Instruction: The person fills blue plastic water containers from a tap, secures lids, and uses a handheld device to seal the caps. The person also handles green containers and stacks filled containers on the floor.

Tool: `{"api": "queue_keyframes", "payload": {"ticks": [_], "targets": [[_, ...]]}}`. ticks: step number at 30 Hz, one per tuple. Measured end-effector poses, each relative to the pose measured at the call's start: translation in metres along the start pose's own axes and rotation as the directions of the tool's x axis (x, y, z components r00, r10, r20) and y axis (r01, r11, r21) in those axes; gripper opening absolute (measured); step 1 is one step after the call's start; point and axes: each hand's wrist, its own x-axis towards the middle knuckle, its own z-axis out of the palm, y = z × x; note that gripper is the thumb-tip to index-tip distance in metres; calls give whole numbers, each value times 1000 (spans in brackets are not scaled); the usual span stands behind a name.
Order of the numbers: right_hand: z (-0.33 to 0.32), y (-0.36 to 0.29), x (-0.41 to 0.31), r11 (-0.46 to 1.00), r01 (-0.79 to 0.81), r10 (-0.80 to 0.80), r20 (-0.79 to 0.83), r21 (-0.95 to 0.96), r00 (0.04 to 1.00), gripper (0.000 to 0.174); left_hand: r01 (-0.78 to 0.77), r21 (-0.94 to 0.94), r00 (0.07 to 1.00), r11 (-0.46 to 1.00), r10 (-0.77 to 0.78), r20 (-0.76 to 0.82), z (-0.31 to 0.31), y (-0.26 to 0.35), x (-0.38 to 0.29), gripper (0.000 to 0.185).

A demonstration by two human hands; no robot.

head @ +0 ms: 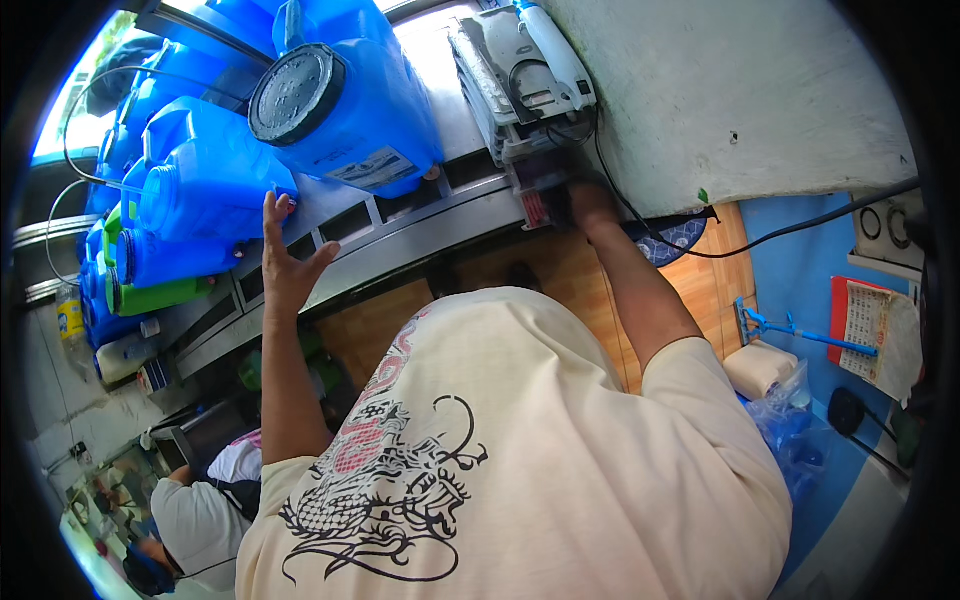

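Note:
My left hand (292,266) is raised with thumb and fingers apart and holds nothing. Its fingertips come close to the small tap of a blue plastic water jug (217,165); whether they touch is unclear. A thin hose (124,185) runs into that jug's uncapped mouth. To its right a larger blue water jug (367,97) has a wet black cap (296,94) and a label. My right hand (589,202) reaches into deep shadow at the front of a plastic drawer unit (487,112). Its fingers are hidden there, so any grip cannot be made out.
On the drawer unit rests a pale-blue corded electric tool (555,52). A black cable (810,217) crosses on the right. A metal counter (420,217) bears the jugs, including a green one (161,296). Another person (199,525) is at lower left.

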Motion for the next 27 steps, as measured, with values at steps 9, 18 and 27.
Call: {"api": "queue_keyframes", "payload": {"ticks": [9, 18, 27], "targets": [[-23, -1, -26, 999, 19, -9, -317, 29, 948, 28, -140, -124, 988, 982, 131, -76, 21, 0, 16, 63], [8, 15, -19, 979, 81, -113, -167, -188, 979, 23, -212, -168, 954, 963, 241, 180, 30, 10, 24, 49], [11, -11, -5, 983, 38, -33, 28, -181, 999, 24, -116, -144, 966, 983, 146, 214, 9, -24, -3, 49]]}}
